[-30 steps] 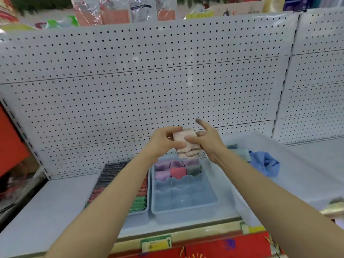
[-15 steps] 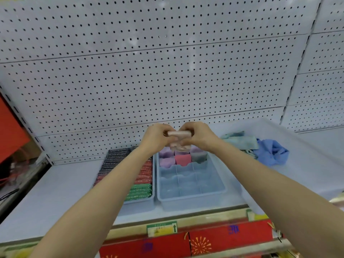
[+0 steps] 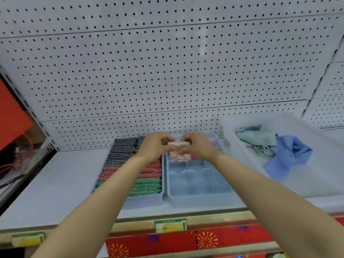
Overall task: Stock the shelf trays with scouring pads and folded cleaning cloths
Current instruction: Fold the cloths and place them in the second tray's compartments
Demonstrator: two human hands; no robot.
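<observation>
Both hands meet above the back of the divided tray (image 3: pixel 200 190); the left hand (image 3: pixel 155 146) and the right hand (image 3: pixel 197 145) each pinch the folded pink cloth (image 3: pixel 179 152) between them, fingers curled over its top edge, so each grip is closed on the cloth; the cloth hangs just over the rear compartments, whether it touches them cannot be told; the hands hide most of the back row, where a pink cloth (image 3: pixel 212 141) and a red one (image 3: pixel 195 156) peek out; the front compartments are bare; just to the left, touching side by side, a second tray (image 3: pixel 145 201) holds rows of scouring pads (image 3: pixel 128 155), dark at the back, red in the middle, green in front; to the right a clear bin (image 3: pixel 301 181) holds a loose blue cloth (image 3: pixel 287 155) and a pale green cloth (image 3: pixel 257 137); all sit on the white shelf (image 3: pixel 55 183) before a pegboard wall (image 3: pixel 167 71); a price label (image 3: pixel 170 225) is on the shelf edge.
</observation>
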